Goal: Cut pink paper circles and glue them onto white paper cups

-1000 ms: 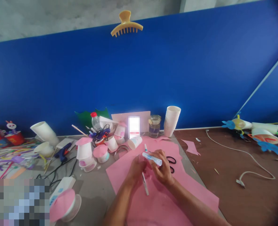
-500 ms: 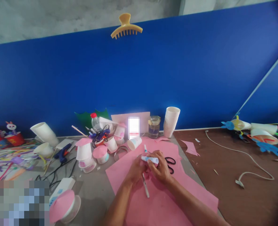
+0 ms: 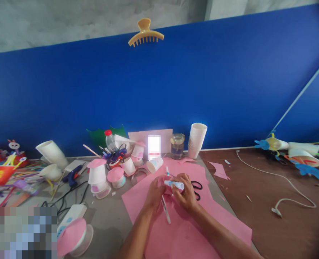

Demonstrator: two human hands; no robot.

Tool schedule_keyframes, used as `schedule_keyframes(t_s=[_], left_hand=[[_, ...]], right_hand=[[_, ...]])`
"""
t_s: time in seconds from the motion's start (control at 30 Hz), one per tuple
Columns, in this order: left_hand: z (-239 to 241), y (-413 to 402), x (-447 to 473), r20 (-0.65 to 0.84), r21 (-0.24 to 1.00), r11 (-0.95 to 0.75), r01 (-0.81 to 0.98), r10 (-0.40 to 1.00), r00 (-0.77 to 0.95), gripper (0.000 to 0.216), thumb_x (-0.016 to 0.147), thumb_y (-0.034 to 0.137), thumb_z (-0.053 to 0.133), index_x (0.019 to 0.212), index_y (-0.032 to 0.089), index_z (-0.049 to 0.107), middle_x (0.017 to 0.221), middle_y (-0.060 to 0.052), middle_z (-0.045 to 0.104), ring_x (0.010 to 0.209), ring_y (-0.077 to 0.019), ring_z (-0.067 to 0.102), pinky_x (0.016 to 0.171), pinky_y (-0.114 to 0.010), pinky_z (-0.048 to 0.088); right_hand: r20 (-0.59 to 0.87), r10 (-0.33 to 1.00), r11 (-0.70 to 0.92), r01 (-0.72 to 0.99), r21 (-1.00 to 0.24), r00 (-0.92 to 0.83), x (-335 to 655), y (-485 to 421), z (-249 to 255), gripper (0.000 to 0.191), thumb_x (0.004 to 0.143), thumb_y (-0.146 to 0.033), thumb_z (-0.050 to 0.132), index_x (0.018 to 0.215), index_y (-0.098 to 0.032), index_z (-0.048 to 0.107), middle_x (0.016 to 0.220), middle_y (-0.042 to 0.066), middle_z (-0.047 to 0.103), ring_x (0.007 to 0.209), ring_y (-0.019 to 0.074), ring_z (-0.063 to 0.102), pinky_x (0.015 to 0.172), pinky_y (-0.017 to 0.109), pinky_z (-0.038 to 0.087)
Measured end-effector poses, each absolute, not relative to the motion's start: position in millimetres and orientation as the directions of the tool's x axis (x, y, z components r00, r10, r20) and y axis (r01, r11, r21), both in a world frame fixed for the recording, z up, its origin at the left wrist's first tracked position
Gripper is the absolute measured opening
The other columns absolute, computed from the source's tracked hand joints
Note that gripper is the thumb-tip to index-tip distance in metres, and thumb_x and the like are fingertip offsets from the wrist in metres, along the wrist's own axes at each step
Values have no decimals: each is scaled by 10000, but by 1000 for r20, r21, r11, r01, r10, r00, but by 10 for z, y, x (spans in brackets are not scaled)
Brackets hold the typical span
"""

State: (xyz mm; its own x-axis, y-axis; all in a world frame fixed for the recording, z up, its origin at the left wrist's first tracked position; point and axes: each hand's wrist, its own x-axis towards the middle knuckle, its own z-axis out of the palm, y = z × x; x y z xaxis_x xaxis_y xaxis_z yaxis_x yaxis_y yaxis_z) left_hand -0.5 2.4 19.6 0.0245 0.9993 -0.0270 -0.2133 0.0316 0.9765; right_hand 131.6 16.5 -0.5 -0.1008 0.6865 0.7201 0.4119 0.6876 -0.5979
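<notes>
Blue partition (image 3: pixel 229 90), pink sheet (image 3: pixel 186 230), scissors (image 3: pixel 196 187) beside right hand (image 3: pixel 185 194), cup stack (image 3: pixel 196 139)

The sheet (image 3: pixel 192 230) under the hands is plain pink; the tube (image 3: pixel 174 185) is white with light-blue print; the scissors (image 3: pixel 196 187) just right have black handles; far off, the cup stack (image 3: pixel 196 139) is white, the panel (image 3: pixel 229 90) deep blue, the hair clip (image 3: pixel 145 33) on its edge yellow; the right tabletop (image 3: pixel 283 223) is brown; the cable (image 3: pixel 281 180) is white.
</notes>
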Motion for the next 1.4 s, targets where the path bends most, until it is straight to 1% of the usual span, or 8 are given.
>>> schedule_keyframes(t_s=[0.17, 0.27, 0.43, 0.6, 0.77, 0.93, 1.17, 1.4], left_hand=[[233, 1, 21, -54, 962, 63, -265, 998, 40, 324, 591, 90, 502, 870, 130, 663, 756, -34, 668, 692, -159, 592, 651, -256, 473], [266, -16, 32, -58, 961, 72, -268, 996, 60, 290, 627, 119, 527, 887, 134, 656, 769, -38, 671, 694, -164, 594, 643, -258, 471], [296, -25, 36, -9, 984, 23, -179, 997, 77, 172, 723, 254, 599, 838, 139, 656, 771, -24, 656, 716, -155, 573, 654, -243, 449], [261, -21, 15, 36, 998, -29, -63, 994, 106, 200, 762, 322, 587, 847, 153, 650, 742, -15, 634, 674, -147, 545, 649, -254, 439], [249, -26, 17, 42, 999, -37, -39, 990, 132, 176, 753, 252, 571, 881, 158, 647, 734, -12, 615, 674, -152, 531, 632, -253, 429], [207, -22, 19, 67, 996, -57, -73, 988, 140, 161, 774, 270, 559, 847, 145, 630, 718, -8, 586, 649, -140, 495, 608, -246, 403], [179, -3, 6, 46, 998, -40, -56, 992, 115, 212, 713, 180, 527, 885, 146, 646, 769, -25, 616, 709, -162, 523, 664, -260, 432], [178, 11, -5, 48, 998, -45, -47, 997, 67, 241, 630, 90, 458, 793, 144, 628, 738, -29, 613, 717, -182, 546, 685, -287, 451]], right_hand=[[712, 699, 663, 431, -612, -66, 1334, 167, -5, 111, 807, -199, 505, 833, -205, 614, 762, 38, 604, 759, 213, 529, 729, 379, 399], [699, 714, 659, 378, -651, -43, 1330, 145, 17, 114, 819, -208, 502, 849, -204, 611, 770, 40, 589, 759, 214, 534, 715, 372, 411], [692, 711, 694, 275, -665, -123, 1293, 105, 25, 132, 834, -219, 503, 906, -211, 613, 779, 45, 585, 762, 214, 537, 724, 383, 433], [671, 733, 672, 273, -688, -114, 1294, 118, 10, 131, 831, -227, 512, 900, -208, 621, 804, 52, 593, 783, 216, 540, 735, 387, 438], [668, 732, 674, 286, -681, -132, 1302, 137, 4, 138, 822, -219, 518, 902, -208, 630, 797, 48, 594, 778, 212, 540, 735, 380, 439], [693, 709, 688, 345, -639, -130, 1297, 147, -9, 142, 823, -216, 515, 910, -207, 627, 777, 45, 594, 773, 212, 535, 738, 384, 431], [737, 666, 704, 422, -571, -114, 1299, 143, 8, 154, 817, -211, 519, 930, -210, 624, 774, 45, 596, 766, 213, 527, 731, 389, 416], [713, 700, 650, 451, -612, -41, 1333, 180, -20, 132, 824, -215, 528, 901, -215, 636, 790, 52, 621, 773, 222, 544, 732, 397, 418]])
